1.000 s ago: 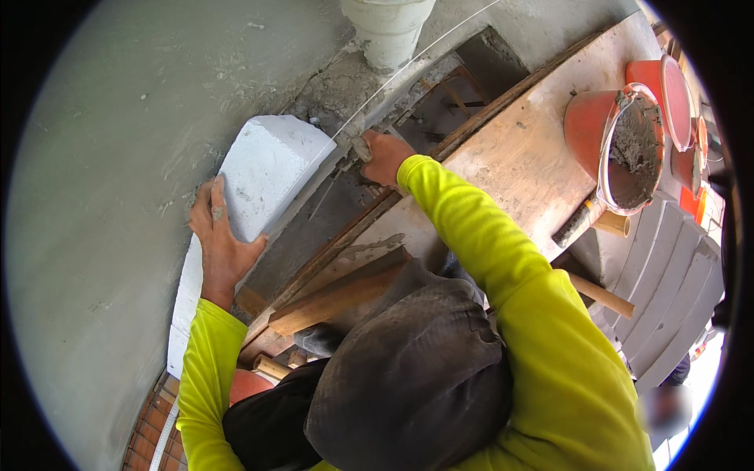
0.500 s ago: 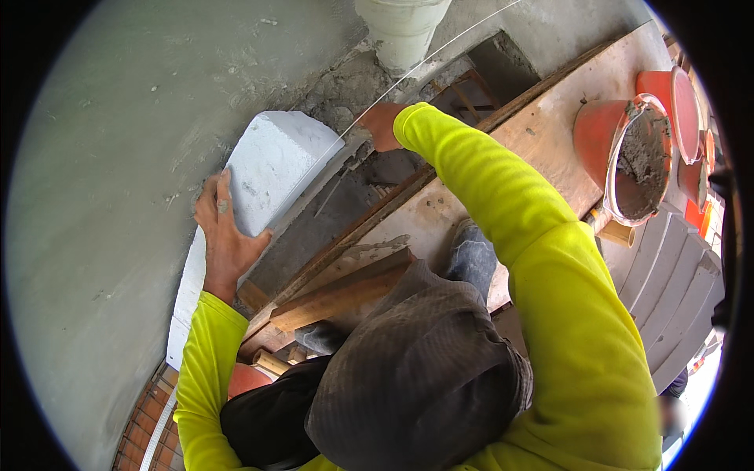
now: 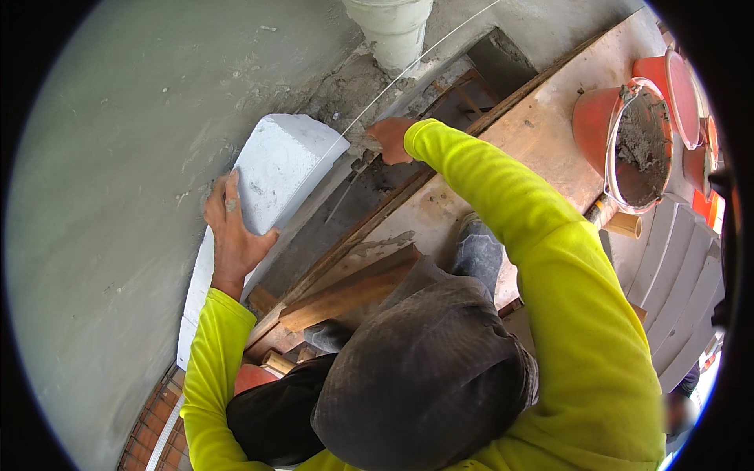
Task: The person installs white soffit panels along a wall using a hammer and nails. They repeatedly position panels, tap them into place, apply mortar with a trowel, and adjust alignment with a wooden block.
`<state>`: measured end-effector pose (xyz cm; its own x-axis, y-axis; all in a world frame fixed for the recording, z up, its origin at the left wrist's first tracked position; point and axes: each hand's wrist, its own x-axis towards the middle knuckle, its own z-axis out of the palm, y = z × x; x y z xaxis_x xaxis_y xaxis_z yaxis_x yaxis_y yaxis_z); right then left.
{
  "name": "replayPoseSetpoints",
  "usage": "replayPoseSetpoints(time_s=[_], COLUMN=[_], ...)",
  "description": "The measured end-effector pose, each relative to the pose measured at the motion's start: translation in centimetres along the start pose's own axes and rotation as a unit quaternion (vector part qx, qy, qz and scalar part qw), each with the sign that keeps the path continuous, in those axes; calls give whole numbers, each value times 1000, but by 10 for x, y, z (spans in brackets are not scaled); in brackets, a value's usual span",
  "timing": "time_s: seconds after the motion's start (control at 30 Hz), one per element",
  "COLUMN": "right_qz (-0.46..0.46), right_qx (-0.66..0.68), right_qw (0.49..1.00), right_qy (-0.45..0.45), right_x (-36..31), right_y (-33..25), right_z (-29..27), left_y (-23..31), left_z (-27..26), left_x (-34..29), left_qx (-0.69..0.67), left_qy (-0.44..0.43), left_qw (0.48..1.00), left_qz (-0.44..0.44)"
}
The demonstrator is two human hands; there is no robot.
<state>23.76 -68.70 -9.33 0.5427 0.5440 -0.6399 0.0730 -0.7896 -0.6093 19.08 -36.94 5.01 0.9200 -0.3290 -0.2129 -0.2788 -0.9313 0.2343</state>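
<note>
A long white block (image 3: 279,169) with a bevelled end lies along the foot of the grey plastered wall. My left hand (image 3: 236,228) grips it from above, fingers along the wall side and thumb over the near side. Beyond the block's far end is my right hand (image 3: 389,140), its fingers curled closed beside the ledge. What it holds, if anything, is hidden. A thin taut string (image 3: 436,45) runs past the right hand to the block's far corner. Rough mortar (image 3: 345,88) covers the ledge between the block and a pale pipe (image 3: 394,35).
A recess (image 3: 306,243) runs beside the block, edged by a wooden plank (image 3: 542,106). On the right, a red bucket of mortar (image 3: 640,149) stands near another red bucket (image 3: 682,98). A timber piece (image 3: 353,294) lies near a boot (image 3: 479,251). Wire mesh (image 3: 145,428) shows at lower left.
The view has shifted and turned slightly. My left hand keeps its grip on the block; my right hand sits slightly nearer in the picture, still curled.
</note>
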Motion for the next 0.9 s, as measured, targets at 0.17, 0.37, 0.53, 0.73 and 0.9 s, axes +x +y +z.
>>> replayPoseSetpoints(time_s=[0.17, 0.37, 0.53, 0.73, 0.9], right_qz=[-40, 24, 38, -5, 14], right_qx=[-30, 73, 46, 28, 80], right_qw=[999, 997, 998, 999, 997], right_qy=[-15, -6, 8, -29, -13], right_x=[7, 16, 1, 28, 29], right_y=[-11, -73, -74, -81, -79], right_z=[40, 67, 59, 85, 85], left_y=[-2, 2, -3, -5, 3], left_z=[2, -1, 2, 1, -2], left_x=[2, 2, 0, 3, 4], left_qx=[-8, -18, -1, 20, -1], left_qy=[4, 12, 9, 5, -4], left_qw=[1000, 1000, 1000, 1000, 1000], left_qz=[-6, 11, 9, 0, -17])
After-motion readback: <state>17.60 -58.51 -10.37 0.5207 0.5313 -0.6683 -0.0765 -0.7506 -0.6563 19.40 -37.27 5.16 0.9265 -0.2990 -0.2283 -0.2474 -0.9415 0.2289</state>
